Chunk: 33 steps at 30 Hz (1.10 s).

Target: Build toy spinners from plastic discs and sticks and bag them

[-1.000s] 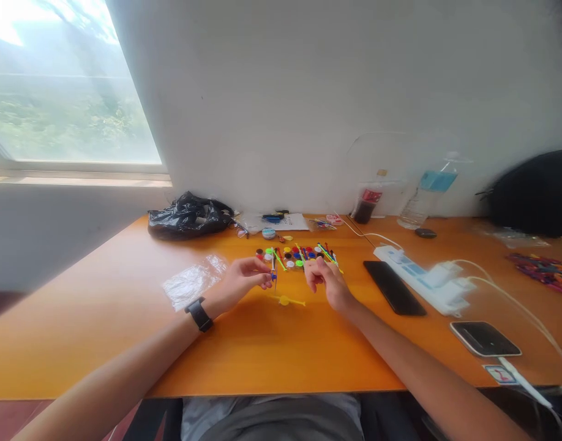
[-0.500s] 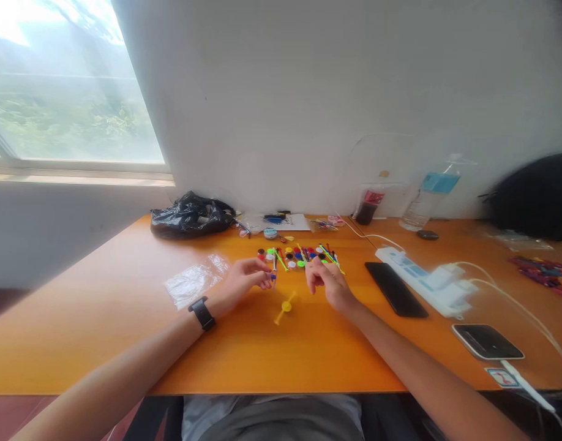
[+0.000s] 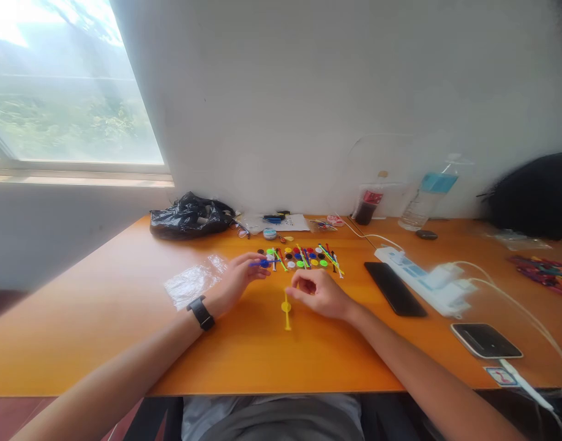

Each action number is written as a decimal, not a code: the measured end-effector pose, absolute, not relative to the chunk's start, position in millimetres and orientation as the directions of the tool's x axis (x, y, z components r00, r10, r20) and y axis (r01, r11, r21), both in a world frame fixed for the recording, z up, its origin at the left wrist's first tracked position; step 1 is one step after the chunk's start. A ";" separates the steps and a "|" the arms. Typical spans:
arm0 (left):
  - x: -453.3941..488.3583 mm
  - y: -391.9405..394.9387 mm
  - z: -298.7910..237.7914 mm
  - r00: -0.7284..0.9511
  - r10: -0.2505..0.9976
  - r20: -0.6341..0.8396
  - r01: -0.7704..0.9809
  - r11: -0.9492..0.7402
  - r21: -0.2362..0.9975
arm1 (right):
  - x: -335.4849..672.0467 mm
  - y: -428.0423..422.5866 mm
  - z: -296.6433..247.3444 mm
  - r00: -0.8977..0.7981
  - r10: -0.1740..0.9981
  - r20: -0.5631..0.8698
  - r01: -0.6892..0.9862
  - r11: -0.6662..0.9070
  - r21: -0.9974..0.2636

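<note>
My left hand, with a black watch on its wrist, is raised over the table. Its fingers hold a thin blue stick with a round blue disc, lying roughly sideways. Below and to the right lies a yellow stick with a yellow disc at its middle, pointing nearly straight toward me. My right hand is curled, with thumb and index fingertips at the far end of this yellow stick. Just beyond both hands are several small coloured discs in rows, with coloured sticks among them.
A clear plastic bag lies left of my left hand. To the right are a black phone, a white power strip with cables, and another device. A black bag and a water bottle stand by the wall.
The blue piece has turned from upright to sideways in my left hand. My right hand has come down and left to the yellow stick, which has swung from slanted to nearly straight.
</note>
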<state>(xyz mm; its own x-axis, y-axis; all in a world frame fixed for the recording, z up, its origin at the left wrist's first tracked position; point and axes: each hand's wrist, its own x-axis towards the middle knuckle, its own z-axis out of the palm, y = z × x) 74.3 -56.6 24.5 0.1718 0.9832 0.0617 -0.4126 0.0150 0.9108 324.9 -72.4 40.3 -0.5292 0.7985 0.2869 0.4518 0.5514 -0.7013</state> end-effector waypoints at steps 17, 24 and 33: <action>82.2 -80.5 47.9 0.258 0.944 0.207 0.161 -0.253 0.954 | 326.3 -76.5 38.1 -0.654 0.746 0.130 0.545 0.583 -0.603; 80.4 -86.2 51.6 0.393 0.861 0.322 0.334 -0.460 0.822 | 325.0 -73.8 35.9 -0.689 0.701 0.184 0.478 0.630 -0.612; 82.2 -82.1 45.1 0.415 0.852 0.320 0.384 -0.483 0.787 | 322.8 -75.2 36.3 -0.760 0.605 0.237 0.377 0.708 -0.598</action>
